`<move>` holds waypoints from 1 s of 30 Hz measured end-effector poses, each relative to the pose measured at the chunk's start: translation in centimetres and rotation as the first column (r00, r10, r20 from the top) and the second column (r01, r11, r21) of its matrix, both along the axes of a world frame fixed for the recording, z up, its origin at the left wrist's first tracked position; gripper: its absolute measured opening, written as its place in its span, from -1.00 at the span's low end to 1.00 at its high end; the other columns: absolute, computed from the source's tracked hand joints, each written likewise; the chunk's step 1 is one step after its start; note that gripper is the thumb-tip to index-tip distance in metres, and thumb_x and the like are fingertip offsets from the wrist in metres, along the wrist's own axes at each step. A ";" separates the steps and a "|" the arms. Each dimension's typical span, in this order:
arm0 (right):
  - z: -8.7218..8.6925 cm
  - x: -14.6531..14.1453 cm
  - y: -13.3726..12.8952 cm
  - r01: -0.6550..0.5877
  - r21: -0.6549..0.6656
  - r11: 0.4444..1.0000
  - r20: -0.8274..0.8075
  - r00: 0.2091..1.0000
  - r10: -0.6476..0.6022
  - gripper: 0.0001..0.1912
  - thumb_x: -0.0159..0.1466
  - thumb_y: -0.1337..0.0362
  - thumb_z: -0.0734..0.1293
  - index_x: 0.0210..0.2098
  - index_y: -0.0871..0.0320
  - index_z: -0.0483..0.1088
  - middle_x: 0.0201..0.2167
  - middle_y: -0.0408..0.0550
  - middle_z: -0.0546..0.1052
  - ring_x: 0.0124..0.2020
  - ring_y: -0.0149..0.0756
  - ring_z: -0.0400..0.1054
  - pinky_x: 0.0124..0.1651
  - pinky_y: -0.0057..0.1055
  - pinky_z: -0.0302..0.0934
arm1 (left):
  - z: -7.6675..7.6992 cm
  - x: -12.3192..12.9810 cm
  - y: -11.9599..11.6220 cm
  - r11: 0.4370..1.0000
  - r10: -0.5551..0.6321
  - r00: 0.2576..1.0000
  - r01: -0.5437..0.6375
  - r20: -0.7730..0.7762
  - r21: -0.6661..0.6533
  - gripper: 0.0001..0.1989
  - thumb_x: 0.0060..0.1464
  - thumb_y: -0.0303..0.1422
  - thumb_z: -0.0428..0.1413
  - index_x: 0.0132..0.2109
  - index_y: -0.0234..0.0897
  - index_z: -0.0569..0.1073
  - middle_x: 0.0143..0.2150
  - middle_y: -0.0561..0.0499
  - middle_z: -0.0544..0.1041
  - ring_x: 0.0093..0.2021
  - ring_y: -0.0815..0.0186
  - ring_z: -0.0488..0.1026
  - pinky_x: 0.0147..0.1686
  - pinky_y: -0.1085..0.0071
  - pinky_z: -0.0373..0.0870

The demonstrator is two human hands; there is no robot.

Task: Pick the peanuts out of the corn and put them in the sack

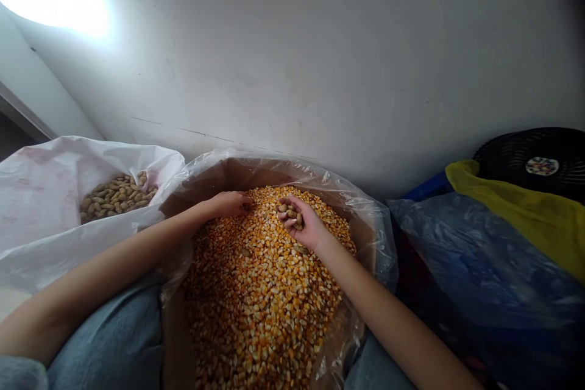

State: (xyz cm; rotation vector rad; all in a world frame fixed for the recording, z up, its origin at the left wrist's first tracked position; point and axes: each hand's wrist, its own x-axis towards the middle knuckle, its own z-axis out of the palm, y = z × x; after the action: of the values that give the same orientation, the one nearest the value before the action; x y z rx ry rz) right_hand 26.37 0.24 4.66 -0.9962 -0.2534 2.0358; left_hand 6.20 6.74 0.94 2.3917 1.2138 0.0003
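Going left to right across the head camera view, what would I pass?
White plastic sack, peanuts in shell, left hand, right hand, blue plastic sheet.

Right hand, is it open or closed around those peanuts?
The right hand is partly closed, cupping several peanuts in curled fingers above the corn kernels.

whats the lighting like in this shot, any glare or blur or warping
In the head view, glare blows the upper left of the wall out to white, the far right corner falls dark, and the wide lens bends the edges, while the corn kernels and the peanuts in the right hand stay fairly sharp.
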 end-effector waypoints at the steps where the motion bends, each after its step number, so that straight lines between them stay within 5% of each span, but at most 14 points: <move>1: 0.0 0.0 0.0 -0.001 0.000 1.000 0.000 1.000 0.001 -0.80 0.17 0.29 0.11 -0.44 0.27 0.28 -0.62 -0.07 0.35 -0.66 -0.55 0.19 -0.79 -0.76 -0.04 | -0.4 -0.2 0.1 1.000 -0.007 0.999 0.008 -0.038 0.005 -0.76 -0.16 -0.30 0.04 -0.24 -0.10 0.41 -0.21 0.08 0.41 -0.24 0.32 0.32 -0.29 0.51 0.18; 4: 0.0 0.0 0.0 -0.005 -0.004 1.000 0.019 1.000 0.005 -0.81 0.16 0.29 0.12 -0.44 0.27 0.28 -0.61 -0.07 0.36 -0.65 -0.55 0.19 -0.78 -0.75 -0.03 | -0.1 0.1 0.0 0.998 0.031 1.000 -0.031 -0.005 0.063 -0.78 -0.13 -0.28 0.02 -0.26 -0.13 0.42 -0.21 0.05 0.39 -0.26 0.32 0.32 -0.30 0.49 0.19; 6: -0.2 -0.1 0.0 -0.016 -0.013 1.000 0.041 0.999 0.016 -0.81 0.16 0.28 0.12 -0.42 0.27 0.29 -0.62 -0.08 0.36 -0.65 -0.54 0.20 -0.78 -0.74 -0.02 | 1.3 1.0 -0.6 0.994 0.080 0.983 -0.092 0.163 0.065 -0.77 -0.11 -0.23 0.01 -0.28 -0.21 0.41 -0.24 0.02 0.39 -0.28 0.34 0.31 -0.29 0.49 0.19; 9: -0.6 -0.3 0.1 -0.042 -0.025 0.999 0.062 0.997 0.044 -0.80 0.14 0.25 0.15 -0.39 0.26 0.29 -0.61 -0.07 0.36 -0.65 -0.52 0.21 -0.78 -0.73 -0.02 | 3.9 2.8 -2.0 0.992 0.111 0.861 -0.071 0.496 -0.100 -0.68 -0.04 -0.17 -0.06 -0.20 -0.28 0.35 -0.25 0.00 0.40 -0.30 0.38 0.31 -0.33 0.51 0.21; 12: -0.8 -0.4 0.1 -0.061 -0.015 0.998 0.049 0.997 0.061 -0.79 0.13 0.22 0.17 -0.37 0.25 0.29 -0.59 -0.07 0.37 -0.64 -0.52 0.21 -0.79 -0.73 -0.04 | 5.1 3.9 -2.8 0.965 0.133 0.744 0.052 0.654 -0.256 -0.63 0.01 -0.17 -0.12 -0.09 -0.27 0.27 -0.21 -0.01 0.40 -0.31 0.41 0.32 -0.38 0.52 0.23; 17: -0.2 -0.2 0.1 -0.049 0.012 0.999 0.007 0.999 0.049 -0.79 0.16 0.24 0.14 -0.38 0.27 0.30 -0.62 -0.09 0.34 -0.65 -0.55 0.18 -0.79 -0.76 -0.05 | 2.4 2.8 -1.7 0.974 0.223 0.829 -0.169 0.514 -0.149 -0.69 -0.03 -0.19 -0.08 -0.23 -0.30 0.36 -0.30 0.01 0.42 -0.34 0.39 0.32 -0.35 0.51 0.21; 20: 0.1 -0.1 0.0 -0.020 0.004 1.000 0.013 1.000 0.020 -0.79 0.17 0.26 0.12 -0.41 0.26 0.29 -0.61 -0.08 0.35 -0.65 -0.55 0.18 -0.79 -0.76 -0.04 | 0.5 2.5 -1.5 0.995 0.095 0.950 -0.089 0.298 -0.033 -0.75 -0.09 -0.21 -0.02 -0.32 -0.25 0.41 -0.35 0.05 0.42 -0.36 0.38 0.32 -0.36 0.52 0.20; 24: 0.1 -0.1 0.0 -0.012 0.007 1.000 0.020 1.000 0.011 -0.80 0.17 0.27 0.11 -0.41 0.25 0.28 -0.61 -0.08 0.35 -0.66 -0.54 0.18 -0.79 -0.74 -0.03 | -0.8 3.7 -2.3 0.995 0.050 0.995 -0.058 0.089 0.087 -0.77 -0.11 -0.24 -0.01 -0.28 -0.19 0.41 -0.27 0.03 0.42 -0.32 0.32 0.34 -0.37 0.49 0.20; 30: 0.1 0.0 -0.1 -0.017 0.012 1.000 0.062 0.998 0.016 -0.80 0.17 0.28 0.11 -0.41 0.26 0.29 -0.61 -0.08 0.36 -0.66 -0.54 0.20 -0.80 -0.74 -0.03 | -1.0 3.9 -2.1 0.993 0.118 0.975 -0.120 0.190 -0.003 -0.77 -0.12 -0.28 -0.01 -0.29 -0.24 0.42 -0.33 0.02 0.45 -0.33 0.31 0.36 -0.34 0.49 0.21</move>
State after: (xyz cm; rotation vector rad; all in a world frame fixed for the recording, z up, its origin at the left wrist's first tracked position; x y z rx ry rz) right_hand 26.39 0.18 4.72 -1.0537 -0.3073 2.0178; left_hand 10.08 4.69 -0.10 2.2632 1.2650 0.2657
